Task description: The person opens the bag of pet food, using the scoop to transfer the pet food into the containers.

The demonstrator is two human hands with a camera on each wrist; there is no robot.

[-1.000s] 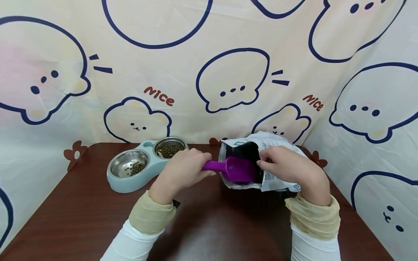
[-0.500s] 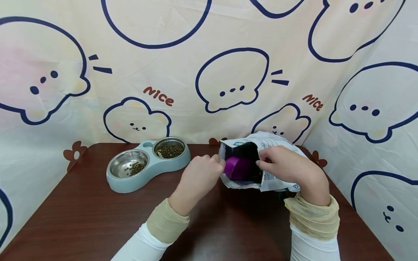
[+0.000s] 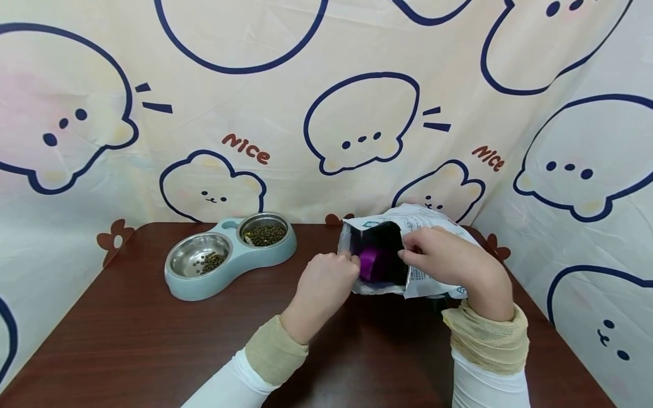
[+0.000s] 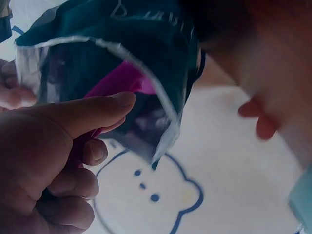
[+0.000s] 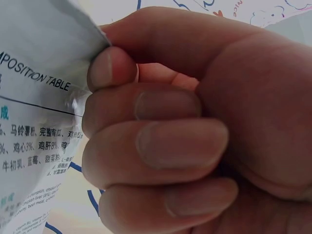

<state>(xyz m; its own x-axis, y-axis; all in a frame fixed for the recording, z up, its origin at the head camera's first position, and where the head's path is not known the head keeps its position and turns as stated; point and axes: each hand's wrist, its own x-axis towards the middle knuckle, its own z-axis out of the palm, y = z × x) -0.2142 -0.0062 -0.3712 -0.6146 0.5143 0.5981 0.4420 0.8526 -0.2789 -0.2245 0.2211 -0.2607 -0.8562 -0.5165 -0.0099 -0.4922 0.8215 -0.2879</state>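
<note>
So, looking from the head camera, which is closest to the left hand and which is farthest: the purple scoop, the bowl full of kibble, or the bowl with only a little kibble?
1. Purple plastic scoop: gripped by the left hand, inside the white food bag on the right.
2. Fuller steel bowl: back left of the hand.
3. Nearly empty steel bowl: farther left, at the feeder's far end.

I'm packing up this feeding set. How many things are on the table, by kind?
Double feeder with two steel bowls: 1
Food bag: 1
Purple scoop, inside the bag: 1
Total: 3
</note>
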